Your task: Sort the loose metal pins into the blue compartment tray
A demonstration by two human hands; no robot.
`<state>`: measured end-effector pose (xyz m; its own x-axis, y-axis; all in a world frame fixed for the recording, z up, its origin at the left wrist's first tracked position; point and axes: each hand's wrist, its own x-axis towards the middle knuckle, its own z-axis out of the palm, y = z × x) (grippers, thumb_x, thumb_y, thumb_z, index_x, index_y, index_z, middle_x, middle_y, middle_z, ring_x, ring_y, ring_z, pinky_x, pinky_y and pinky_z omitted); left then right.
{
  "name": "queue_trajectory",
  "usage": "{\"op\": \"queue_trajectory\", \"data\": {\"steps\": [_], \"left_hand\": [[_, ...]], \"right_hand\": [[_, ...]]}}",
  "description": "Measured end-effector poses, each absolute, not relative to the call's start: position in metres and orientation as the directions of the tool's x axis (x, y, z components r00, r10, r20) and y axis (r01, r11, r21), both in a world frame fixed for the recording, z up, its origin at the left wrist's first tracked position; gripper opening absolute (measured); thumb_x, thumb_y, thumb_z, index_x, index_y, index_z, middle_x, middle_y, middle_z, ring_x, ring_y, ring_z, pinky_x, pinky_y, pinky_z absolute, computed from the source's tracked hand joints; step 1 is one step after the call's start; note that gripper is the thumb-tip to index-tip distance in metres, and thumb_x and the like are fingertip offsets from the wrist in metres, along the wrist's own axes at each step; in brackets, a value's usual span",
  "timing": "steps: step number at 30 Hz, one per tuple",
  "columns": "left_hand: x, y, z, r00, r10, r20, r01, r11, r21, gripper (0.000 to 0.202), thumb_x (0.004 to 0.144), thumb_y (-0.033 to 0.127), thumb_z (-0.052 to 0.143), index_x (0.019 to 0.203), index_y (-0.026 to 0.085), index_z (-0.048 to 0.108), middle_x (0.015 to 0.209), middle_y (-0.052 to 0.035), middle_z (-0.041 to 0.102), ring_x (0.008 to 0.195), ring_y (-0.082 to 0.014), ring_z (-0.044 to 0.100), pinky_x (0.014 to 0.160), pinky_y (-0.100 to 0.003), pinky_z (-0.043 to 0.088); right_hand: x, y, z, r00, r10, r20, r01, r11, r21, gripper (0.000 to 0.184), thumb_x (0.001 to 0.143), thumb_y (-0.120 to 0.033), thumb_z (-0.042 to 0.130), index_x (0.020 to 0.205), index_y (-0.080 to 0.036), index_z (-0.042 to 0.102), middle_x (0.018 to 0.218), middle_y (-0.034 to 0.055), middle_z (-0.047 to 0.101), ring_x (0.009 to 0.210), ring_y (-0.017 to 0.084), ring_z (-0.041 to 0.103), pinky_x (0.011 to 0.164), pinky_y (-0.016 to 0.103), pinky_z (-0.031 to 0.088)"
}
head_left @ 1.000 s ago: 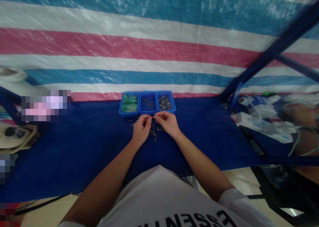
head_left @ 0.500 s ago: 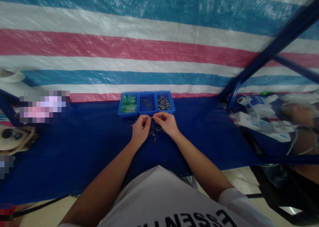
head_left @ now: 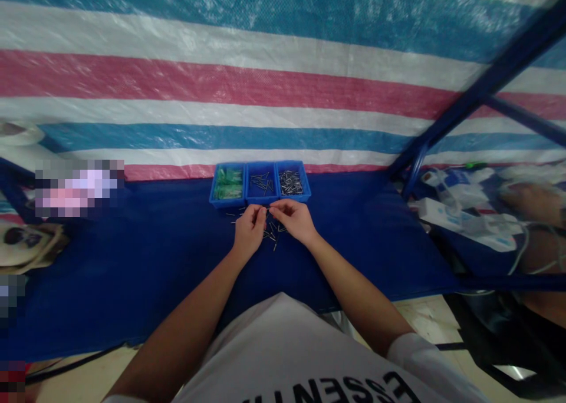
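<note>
My left hand [head_left: 250, 227] and my right hand [head_left: 293, 217] meet just in front of the blue bins, fingers pinched and tips almost touching. A thin metal piece seems to be between the fingertips, too small to make out well. Several loose metal pins [head_left: 273, 233] lie scattered on the blue table under and between my hands; some are covered by them. Behind stand three joined blue bins: the left bin [head_left: 227, 203] contains green packets [head_left: 229, 183], the middle bin a few slim metal pins [head_left: 262, 182], the right bin a heap of short metal pins [head_left: 290, 182].
The blue table [head_left: 168, 261] backs onto a striped plastic sheet [head_left: 247, 85]. A blue metal frame [head_left: 442, 123] rises at right, beside a white power strip [head_left: 464, 226] with cables and another person's blurred arm [head_left: 542, 250]. A tan item [head_left: 30, 244] sits at the left edge.
Both hands stay nearly in place. The fingertips have shifted slightly, and the thin piece between them shows less than before.
</note>
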<state>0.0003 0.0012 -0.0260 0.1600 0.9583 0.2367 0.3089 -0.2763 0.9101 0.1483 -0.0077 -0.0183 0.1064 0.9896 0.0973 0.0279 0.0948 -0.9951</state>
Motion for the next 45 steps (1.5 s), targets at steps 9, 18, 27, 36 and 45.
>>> {"op": "queue_trajectory", "data": {"steps": [9,18,27,36,45], "left_hand": [[0.0003,0.0029,-0.0318,0.137,0.963,0.233,0.310,-0.265,0.913,0.022,0.087,0.039,0.055,0.097,0.021,0.060,0.059,0.0049,0.055,0.051,-0.0097,0.051,0.052,-0.022,0.039],[0.0008,0.0013,-0.0256,0.146,0.957,0.251,0.344,-0.287,0.894,0.019,0.088,0.036,0.054,0.096,0.021,0.061,0.058,0.0062,0.054,0.049,-0.0089,0.049,0.052,-0.022,0.037],[0.0003,0.0017,-0.0266,0.158,0.958,0.241,0.370,-0.284,0.884,0.024,0.091,0.040,0.049,0.089,0.019,0.061,0.059,0.0046,0.055,0.053,-0.0099,0.052,0.056,-0.022,0.040],[0.0006,0.0012,-0.0266,0.131,0.966,0.225,0.343,-0.257,0.903,0.024,0.089,0.041,0.052,0.095,0.020,0.062,0.059,0.0046,0.055,0.052,-0.0099,0.051,0.054,-0.022,0.039],[0.0004,0.0017,-0.0282,0.147,0.947,0.284,0.337,-0.318,0.886,0.021,0.087,0.037,0.056,0.098,0.021,0.064,0.058,0.0063,0.052,0.050,-0.0084,0.047,0.053,-0.021,0.037]], "right_hand": [[0.1490,-0.0091,-0.0156,0.090,0.984,0.156,0.078,0.149,-0.986,0.017,0.078,-0.036,0.068,0.083,-0.020,0.069,0.075,0.0017,0.068,0.067,0.014,0.061,0.066,0.027,0.049],[0.1493,-0.0088,-0.0166,0.090,0.984,0.156,0.083,0.148,-0.985,0.018,0.078,-0.037,0.068,0.084,-0.020,0.069,0.078,0.0028,0.069,0.068,0.015,0.063,0.066,0.028,0.050],[0.1491,-0.0090,-0.0174,0.081,0.983,0.162,0.140,0.150,-0.979,0.024,0.077,-0.040,0.068,0.087,-0.018,0.070,0.082,0.0048,0.072,0.071,0.016,0.065,0.067,0.027,0.051],[0.1494,-0.0087,-0.0173,0.104,0.980,0.169,0.116,0.156,-0.981,0.020,0.077,-0.036,0.069,0.085,-0.018,0.071,0.079,0.0040,0.071,0.068,0.015,0.064,0.065,0.026,0.050],[0.1514,-0.0052,-0.0203,0.100,0.984,0.144,0.038,0.141,-0.989,0.022,0.075,-0.038,0.070,0.084,-0.018,0.070,0.076,0.0030,0.070,0.064,0.013,0.062,0.063,0.025,0.049]]}}
